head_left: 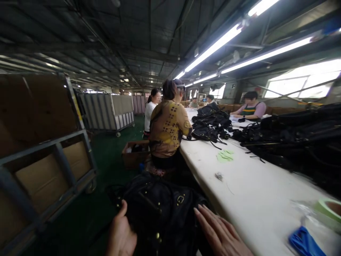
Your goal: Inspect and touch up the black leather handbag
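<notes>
A black bag [162, 209] with brass-coloured buckles, studs and a zip lies low in front of me, beside the table edge. At its left side, my left hand [121, 233] grips the bag with the thumb raised and the fingers curled, their tips partly hidden. My right hand [220, 231] rests against the bag's right side, its fingers stretched out and close together. The lower part of the bag runs out of the picture.
On the white table [255, 185] lie a pile of black bags [298, 135], green paper pieces [225, 155], a tape roll [330, 209] and a blue item [305, 241]. A seated co-worker [169, 131] is ahead. A metal cart [58, 156] stands left, a cardboard box [134, 156] on the floor.
</notes>
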`<state>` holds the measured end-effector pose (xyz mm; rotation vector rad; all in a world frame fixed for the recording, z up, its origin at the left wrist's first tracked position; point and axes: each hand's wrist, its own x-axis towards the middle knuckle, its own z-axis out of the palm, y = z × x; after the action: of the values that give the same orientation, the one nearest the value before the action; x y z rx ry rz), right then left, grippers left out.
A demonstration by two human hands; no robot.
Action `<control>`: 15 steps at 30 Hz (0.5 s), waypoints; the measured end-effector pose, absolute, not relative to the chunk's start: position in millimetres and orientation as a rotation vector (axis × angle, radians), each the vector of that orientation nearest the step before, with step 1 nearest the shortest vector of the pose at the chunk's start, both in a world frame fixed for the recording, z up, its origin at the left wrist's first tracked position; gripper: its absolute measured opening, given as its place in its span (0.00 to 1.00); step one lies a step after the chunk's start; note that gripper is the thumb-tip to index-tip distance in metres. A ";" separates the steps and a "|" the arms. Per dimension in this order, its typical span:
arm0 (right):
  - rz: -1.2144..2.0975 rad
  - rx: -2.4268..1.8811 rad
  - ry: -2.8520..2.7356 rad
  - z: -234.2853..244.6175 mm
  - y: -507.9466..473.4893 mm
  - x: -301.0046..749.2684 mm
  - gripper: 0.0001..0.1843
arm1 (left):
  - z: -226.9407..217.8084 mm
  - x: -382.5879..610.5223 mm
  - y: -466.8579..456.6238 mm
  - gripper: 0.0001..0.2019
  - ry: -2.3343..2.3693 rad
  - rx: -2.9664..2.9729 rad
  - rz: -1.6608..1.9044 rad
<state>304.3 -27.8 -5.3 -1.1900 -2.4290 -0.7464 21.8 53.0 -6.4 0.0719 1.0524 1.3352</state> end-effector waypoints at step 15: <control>-0.730 -1.114 -2.348 -64.9 8.6 229.3 0.41 | 34.3 25.5 36.8 0.20 0.966 0.118 1.316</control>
<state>229.3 8.6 -64.9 -1.1139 -2.3476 -0.7297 25.5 36.8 34.3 0.1185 0.9659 1.3165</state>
